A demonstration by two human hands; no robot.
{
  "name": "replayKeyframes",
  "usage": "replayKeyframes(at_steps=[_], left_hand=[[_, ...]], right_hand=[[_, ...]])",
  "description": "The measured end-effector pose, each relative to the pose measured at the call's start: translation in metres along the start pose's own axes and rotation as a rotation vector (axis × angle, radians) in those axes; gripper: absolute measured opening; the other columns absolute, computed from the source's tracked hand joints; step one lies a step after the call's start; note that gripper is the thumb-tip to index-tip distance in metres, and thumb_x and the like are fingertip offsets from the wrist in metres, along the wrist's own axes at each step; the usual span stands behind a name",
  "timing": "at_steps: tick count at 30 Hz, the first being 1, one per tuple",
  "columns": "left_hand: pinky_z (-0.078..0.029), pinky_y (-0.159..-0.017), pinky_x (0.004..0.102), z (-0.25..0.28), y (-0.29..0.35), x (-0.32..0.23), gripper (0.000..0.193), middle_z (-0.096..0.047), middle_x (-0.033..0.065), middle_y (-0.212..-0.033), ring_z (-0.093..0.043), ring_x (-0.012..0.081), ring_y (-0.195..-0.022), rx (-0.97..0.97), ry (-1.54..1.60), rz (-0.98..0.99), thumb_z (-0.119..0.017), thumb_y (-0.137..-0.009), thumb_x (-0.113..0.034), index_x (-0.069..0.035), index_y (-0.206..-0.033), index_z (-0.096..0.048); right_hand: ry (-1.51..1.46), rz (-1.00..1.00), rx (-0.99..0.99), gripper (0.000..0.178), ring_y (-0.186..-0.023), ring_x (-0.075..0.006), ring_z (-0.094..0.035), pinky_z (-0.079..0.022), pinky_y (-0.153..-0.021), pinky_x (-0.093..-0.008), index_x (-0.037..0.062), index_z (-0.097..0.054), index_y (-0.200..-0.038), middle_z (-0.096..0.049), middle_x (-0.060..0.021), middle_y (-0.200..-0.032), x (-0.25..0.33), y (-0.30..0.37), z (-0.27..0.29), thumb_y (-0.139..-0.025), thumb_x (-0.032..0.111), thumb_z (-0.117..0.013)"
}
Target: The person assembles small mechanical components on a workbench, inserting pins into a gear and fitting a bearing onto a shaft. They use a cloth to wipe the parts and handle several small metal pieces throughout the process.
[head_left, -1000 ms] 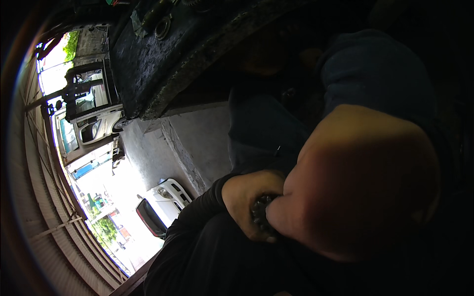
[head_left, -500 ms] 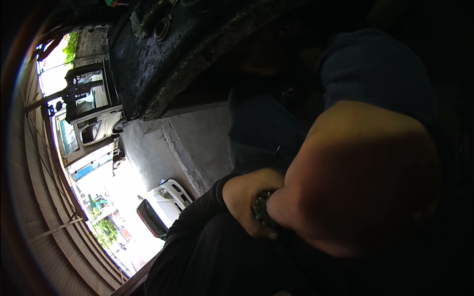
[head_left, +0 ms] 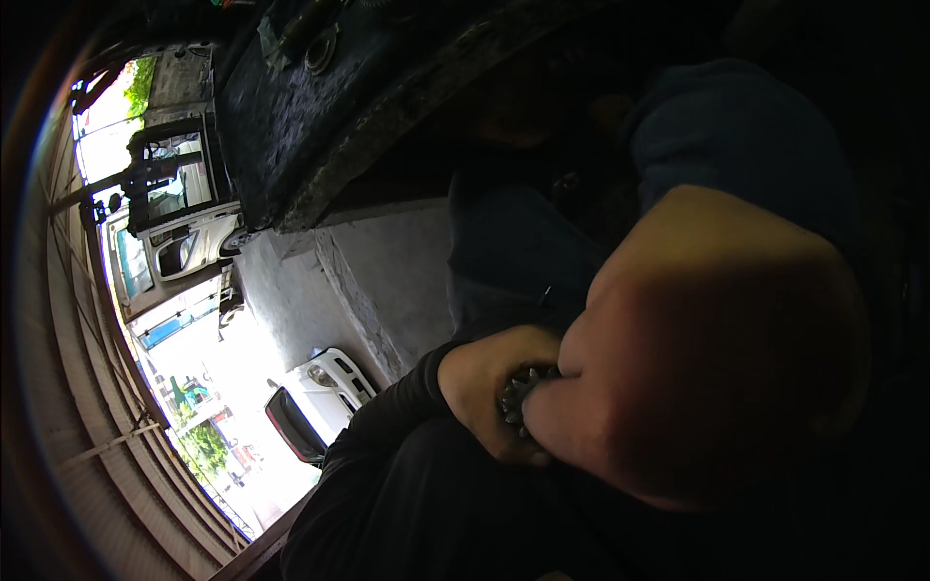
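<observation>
A small dark metal gear (head_left: 513, 399) with pointed teeth sits in the curled fingers of my left hand (head_left: 481, 392), which reaches in from the lower left in a dark sleeve. Large and close, my right hand (head_left: 697, 358) is bent over from the right, mostly in shadow. Its thumb and a finger close in on the gear from the right side, touching it. Much of the gear is hidden between the two hands, and the right hand's other fingers do not show.
A dark, worn workbench (head_left: 320, 126) stands at the upper left, with a metal ring (head_left: 321, 50) on it. Beyond lies a concrete floor (head_left: 291, 281). A white car (head_left: 320, 402) and a light-coloured van (head_left: 194, 247) stand farther off. Blue cloth (head_left: 736, 136) shows at the upper right.
My right hand has shifted slightly and a second finger now shows apart from its thumb. More of the gear's teeth have come into sight. My left hand has hardly moved.
</observation>
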State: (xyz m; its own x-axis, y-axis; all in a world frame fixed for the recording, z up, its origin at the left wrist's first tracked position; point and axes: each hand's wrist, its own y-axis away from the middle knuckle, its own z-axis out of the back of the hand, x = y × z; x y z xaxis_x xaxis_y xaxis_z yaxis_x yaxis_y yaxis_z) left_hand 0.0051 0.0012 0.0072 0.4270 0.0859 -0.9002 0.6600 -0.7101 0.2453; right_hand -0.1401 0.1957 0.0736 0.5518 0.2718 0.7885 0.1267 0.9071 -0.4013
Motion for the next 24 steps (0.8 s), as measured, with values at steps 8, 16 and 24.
replayKeyframes(at_steps=[8,16,24], left_hand=[[-0.057,-0.070,0.0288,0.006,-0.001,0.006,0.047,-0.070,0.0059,-0.087,-0.069,0.0163,-0.077,0.036,0.164,-0.062,-0.088,-0.057,-0.008,-0.003,-0.097,-0.064],[-0.057,-0.065,0.0276,0.000,0.001,0.012,0.043,-0.070,0.0053,-0.083,-0.069,0.0150,-0.072,0.015,0.178,-0.067,-0.087,-0.059,-0.008,-0.003,-0.095,-0.064],[-0.057,-0.064,0.0262,0.004,-0.001,0.002,0.043,-0.070,0.0048,-0.082,-0.069,0.0136,-0.072,0.029,0.111,-0.058,-0.088,-0.059,-0.009,-0.003,-0.095,-0.065]], right_hand=[[0.003,0.002,0.007,0.012,-0.050,-0.0122,-0.061,-0.044,-0.041,-0.0244,-0.0012,-0.068,-0.087,-0.063,-0.0043,-0.058,-0.001,0.000,0.001,-0.078,0.002,-0.060],[0.007,0.004,0.008,0.013,-0.050,-0.0122,-0.061,-0.044,-0.041,-0.0243,-0.0017,-0.068,-0.087,-0.063,-0.0044,-0.058,-0.001,0.000,0.001,-0.078,0.002,-0.059],[0.000,0.001,0.006,0.013,-0.050,-0.0122,-0.062,-0.044,-0.041,-0.0242,-0.0022,-0.068,-0.088,-0.063,-0.0046,-0.058,-0.001,0.000,0.001,-0.078,0.001,-0.059]])
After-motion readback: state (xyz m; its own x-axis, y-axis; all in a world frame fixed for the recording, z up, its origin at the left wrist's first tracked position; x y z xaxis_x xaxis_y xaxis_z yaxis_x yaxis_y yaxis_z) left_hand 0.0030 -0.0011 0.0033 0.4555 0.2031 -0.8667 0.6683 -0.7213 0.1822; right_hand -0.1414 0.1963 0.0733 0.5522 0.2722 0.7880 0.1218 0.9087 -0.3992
